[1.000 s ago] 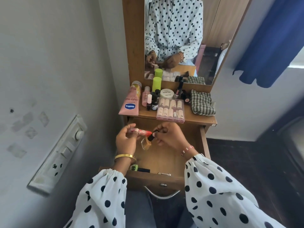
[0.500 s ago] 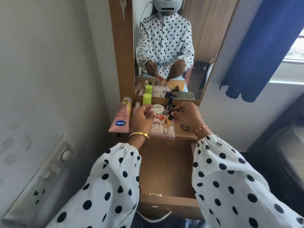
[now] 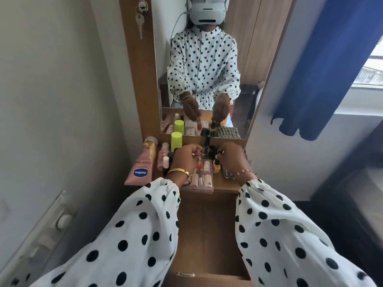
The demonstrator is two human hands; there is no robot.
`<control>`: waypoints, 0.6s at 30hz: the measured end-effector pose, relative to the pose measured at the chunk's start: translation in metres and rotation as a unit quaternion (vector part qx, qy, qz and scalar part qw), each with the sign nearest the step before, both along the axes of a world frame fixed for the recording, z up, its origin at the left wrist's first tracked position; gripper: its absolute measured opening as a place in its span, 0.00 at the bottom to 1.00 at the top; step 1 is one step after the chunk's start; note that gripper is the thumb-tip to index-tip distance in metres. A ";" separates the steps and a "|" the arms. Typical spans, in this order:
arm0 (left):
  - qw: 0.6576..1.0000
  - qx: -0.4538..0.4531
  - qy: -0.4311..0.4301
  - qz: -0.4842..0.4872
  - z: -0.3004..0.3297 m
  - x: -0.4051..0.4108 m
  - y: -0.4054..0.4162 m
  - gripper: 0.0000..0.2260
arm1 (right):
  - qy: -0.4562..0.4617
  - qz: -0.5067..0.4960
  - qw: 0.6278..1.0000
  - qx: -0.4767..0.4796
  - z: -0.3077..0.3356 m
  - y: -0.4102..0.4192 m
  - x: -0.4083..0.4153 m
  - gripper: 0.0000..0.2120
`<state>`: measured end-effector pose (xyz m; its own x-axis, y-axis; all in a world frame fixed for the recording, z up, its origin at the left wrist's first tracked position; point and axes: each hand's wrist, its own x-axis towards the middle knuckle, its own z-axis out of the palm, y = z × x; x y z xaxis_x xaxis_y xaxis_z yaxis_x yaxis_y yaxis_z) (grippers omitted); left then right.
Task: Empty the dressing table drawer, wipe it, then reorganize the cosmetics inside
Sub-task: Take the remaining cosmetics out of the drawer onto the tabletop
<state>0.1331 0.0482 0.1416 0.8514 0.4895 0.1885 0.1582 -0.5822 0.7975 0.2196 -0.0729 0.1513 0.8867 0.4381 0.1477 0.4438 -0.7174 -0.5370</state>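
- A red-tipped lip tube is pinched in the left hand, its long axis hanging down toward the clear nail box below.
- A yellow bottle with a black cap is pinched from above by the right hand; whether it is resting on the tabletop cannot be told.
- The lime bottle and pink Vaseline tube are crowded left of the grips.
- The open drawer lies below, nearer the person.

Drawer open below tabletop; Vaseline tube at left edge; mirror behind cosmetics
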 end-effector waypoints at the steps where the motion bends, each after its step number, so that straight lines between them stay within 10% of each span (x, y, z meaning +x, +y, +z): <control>1: 1.000 0.005 0.003 0.001 0.000 0.002 0.001 0.15 | 0.001 0.001 1.000 0.003 -0.001 0.000 0.001 0.08; 18: 1.000 0.012 0.014 -0.003 -0.006 0.010 -0.005 0.15 | 0.012 -0.008 0.999 0.036 -0.011 -0.007 0.005 0.14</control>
<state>0.1428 0.0433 0.1353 0.8599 0.4793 0.1755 0.1767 -0.6022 0.7785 0.2246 -0.0799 0.1401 0.8971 0.4133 0.1562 0.4190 -0.6832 -0.5981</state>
